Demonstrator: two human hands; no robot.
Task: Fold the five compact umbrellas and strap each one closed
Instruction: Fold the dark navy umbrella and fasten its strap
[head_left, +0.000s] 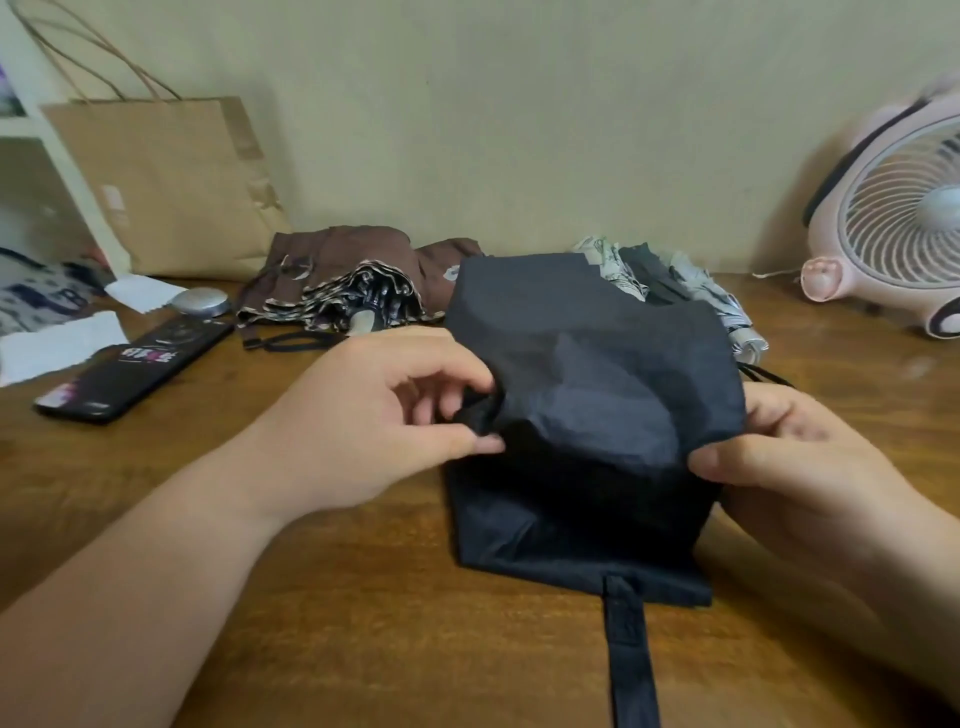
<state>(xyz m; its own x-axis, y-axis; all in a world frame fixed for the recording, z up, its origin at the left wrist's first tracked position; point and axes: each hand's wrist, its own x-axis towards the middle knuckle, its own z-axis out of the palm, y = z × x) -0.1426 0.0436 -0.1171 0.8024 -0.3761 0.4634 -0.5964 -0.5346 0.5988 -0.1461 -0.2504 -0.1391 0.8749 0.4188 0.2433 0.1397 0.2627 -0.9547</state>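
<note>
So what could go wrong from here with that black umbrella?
1. The left hand and right hand only pinch loose fabric of the black umbrella; a pleat may slip and bunch, leaving a bulky roll.
2. The strap lies flat on the table, stretched toward the person; it could get trapped underneath during rolling.
3. The brown umbrella and white umbrella lie close behind, so fabric might snag on them.

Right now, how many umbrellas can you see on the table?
3: black umbrella, pinched by left hand and right hand; brown umbrella behind left; white patterned umbrella behind right. Others may be hidden.
</note>
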